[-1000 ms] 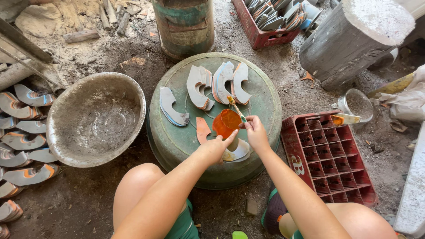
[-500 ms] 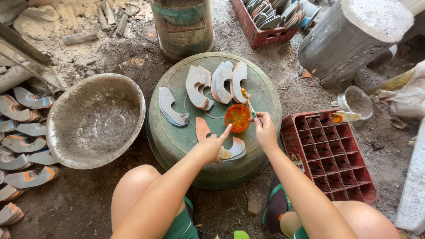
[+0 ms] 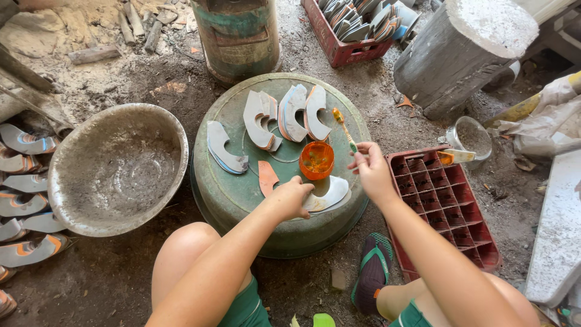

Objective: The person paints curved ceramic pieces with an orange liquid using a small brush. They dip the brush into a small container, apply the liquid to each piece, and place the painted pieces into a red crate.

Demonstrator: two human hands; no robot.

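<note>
Two hands at an upturned green tub (image 3: 230,200) on dirt floor.
We see a grey basin (image 3: 91,209) beside it, red crate (image 3: 466,236); left hand (image 3: 292,198) presses flat on a white curved piece (image 3: 330,192), right hand (image 3: 372,172) pinches a brush (image 3: 344,128) beside the orange cup (image 3: 316,160).

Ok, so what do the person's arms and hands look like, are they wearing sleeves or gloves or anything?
Both arms are bare from the hands up as far as the picture shows: no sleeves, no gloves. The left hand and right hand show no rings, watch or bands that I can make out. The only clothing in view is green shorts and a dark sandal with green straps.
</note>
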